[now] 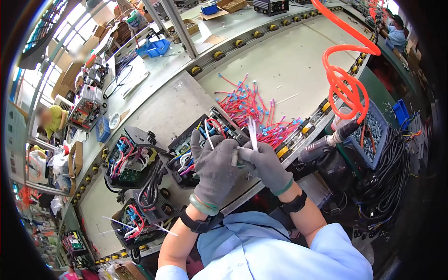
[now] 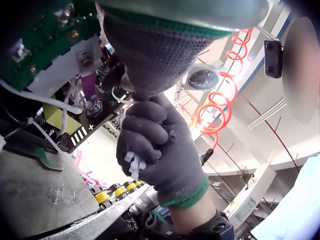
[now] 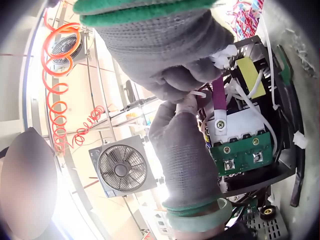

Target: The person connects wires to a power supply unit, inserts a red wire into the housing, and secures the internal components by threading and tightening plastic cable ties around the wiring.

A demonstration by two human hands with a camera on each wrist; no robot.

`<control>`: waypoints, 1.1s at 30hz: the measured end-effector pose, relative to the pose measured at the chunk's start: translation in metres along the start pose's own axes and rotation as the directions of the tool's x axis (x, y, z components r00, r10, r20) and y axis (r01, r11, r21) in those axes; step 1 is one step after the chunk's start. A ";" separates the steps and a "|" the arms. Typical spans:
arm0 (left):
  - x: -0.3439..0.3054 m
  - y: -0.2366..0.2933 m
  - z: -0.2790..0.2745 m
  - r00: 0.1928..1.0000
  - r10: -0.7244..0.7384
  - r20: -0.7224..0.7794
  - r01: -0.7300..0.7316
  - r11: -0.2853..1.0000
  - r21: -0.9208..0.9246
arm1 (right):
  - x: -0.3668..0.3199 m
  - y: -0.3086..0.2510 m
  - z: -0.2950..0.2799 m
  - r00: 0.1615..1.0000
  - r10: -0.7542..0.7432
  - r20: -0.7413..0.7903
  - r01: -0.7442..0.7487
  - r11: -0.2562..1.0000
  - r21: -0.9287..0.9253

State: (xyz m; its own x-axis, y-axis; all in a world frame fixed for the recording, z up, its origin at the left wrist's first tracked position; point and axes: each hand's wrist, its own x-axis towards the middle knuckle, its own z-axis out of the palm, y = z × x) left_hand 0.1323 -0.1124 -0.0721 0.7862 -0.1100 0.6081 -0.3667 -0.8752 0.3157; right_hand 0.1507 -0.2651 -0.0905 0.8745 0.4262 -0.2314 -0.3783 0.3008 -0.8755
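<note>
Both hands wear grey gloves and meet above an open black unit (image 1: 186, 148) full of wiring. The right hand (image 1: 266, 165) is curled round a bundle of white cable ties (image 1: 253, 133); their square heads (image 2: 134, 165) poke out of its fist in the left wrist view. Touching it, the left hand (image 1: 217, 168) pinches a thin white tie (image 3: 198, 93) at the fingertips, seen in the right wrist view. Purple strip (image 3: 219, 95) and green circuit board (image 3: 242, 156) of the unit lie beside the hands. The fingertips' exact contact is partly hidden.
Red wires with blue ends (image 1: 252, 105) lie piled behind the unit. Two more open units (image 1: 128, 161) (image 1: 135, 219) stand at left. An orange coiled hose (image 1: 347, 79) hangs at right with a power tool (image 1: 322, 144), near a blue bin (image 1: 373, 135) of screws.
</note>
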 end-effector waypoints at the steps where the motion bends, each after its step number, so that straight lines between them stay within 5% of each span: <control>1: 0.000 -0.001 0.000 1.000 0.002 -0.007 -0.002 1.000 -0.028 | 0.002 0.002 0.000 1.000 0.023 -0.002 -0.023 1.000 -0.001; 6: 0.000 -0.003 -0.005 0.992 -0.075 0.099 0.083 0.993 -0.082 | 0.016 0.015 -0.004 0.997 -0.051 -0.062 0.042 0.990 -0.137; 8: 0.000 -0.005 -0.007 0.992 -0.077 0.102 0.085 0.994 -0.075 | 0.020 0.027 -0.011 0.983 -0.169 -0.065 0.140 0.935 -0.326; 10: 0.000 -0.005 -0.008 0.984 -0.025 0.175 0.031 0.999 -0.034 | 0.013 0.014 -0.019 0.997 -0.077 -0.005 0.071 0.938 -0.340; 12: 0.001 -0.004 -0.007 0.987 -0.027 0.158 0.029 1.000 -0.011 | 0.009 0.015 -0.020 0.912 -0.411 -0.002 0.310 0.691 -0.654; 13: 0.000 -0.004 -0.005 0.988 -0.021 0.154 0.020 1.000 0.008 | 0.004 0.006 -0.012 0.781 -0.621 0.063 0.464 0.511 -0.724; 14: -0.001 -0.005 -0.003 0.988 -0.016 0.153 0.012 1.000 0.028 | 0.005 0.006 -0.010 0.782 -0.619 0.078 0.474 0.508 -0.719; 16: -0.002 -0.006 -0.001 0.992 -0.025 0.127 0.019 0.999 0.042 | 0.006 0.005 -0.011 0.671 -0.714 0.201 0.526 0.268 -0.807; 18: -0.003 -0.007 -0.001 0.993 -0.020 0.119 0.019 1.000 0.005 | 0.011 0.013 -0.014 0.686 -0.684 0.250 0.523 0.223 -0.823; 22: -0.001 -0.001 0.007 1.000 0.007 0.002 -0.007 0.995 0.099 | 0.016 0.009 -0.010 0.518 -0.790 0.329 0.577 0.038 -0.816; 24: -0.001 -0.001 0.011 1.000 0.001 -0.014 0.002 0.987 0.158 | 0.010 0.003 -0.008 0.687 -0.693 -0.217 0.509 0.673 -0.537; 26: -0.001 0.002 0.010 1.000 -0.005 0.014 0.002 0.980 0.201 | 0.005 -0.015 -0.001 0.686 -0.689 -0.233 0.533 0.694 -0.484; 28: -0.002 0.003 0.010 1.000 -0.006 0.009 0.004 0.977 0.213 | -0.004 -0.025 0.007 0.880 -0.346 -0.325 0.373 0.928 0.021; 30: -0.009 -0.002 0.016 0.993 0.103 -0.053 -0.094 0.982 0.164 | -0.011 -0.026 0.009 0.906 -0.284 -0.315 0.316 0.947 0.056; 32: -0.011 -0.008 0.025 0.989 0.112 -0.101 -0.091 0.977 0.193 | -0.019 -0.021 -0.006 0.974 -0.221 -0.049 0.226 0.936 0.271; 33: -0.011 -0.009 0.029 0.978 0.108 -0.179 -0.076 0.981 0.178 | -0.031 -0.023 -0.006 0.977 -0.210 -0.022 0.211 0.965 0.158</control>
State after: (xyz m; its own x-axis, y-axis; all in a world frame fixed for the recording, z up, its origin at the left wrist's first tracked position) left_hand 0.1409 -0.1170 -0.1028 0.6402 -0.1178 0.7592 -0.3306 -0.9342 0.1339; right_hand 0.1339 -0.2907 -0.0652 0.9409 0.3348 -0.0516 -0.2285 0.5150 -0.8262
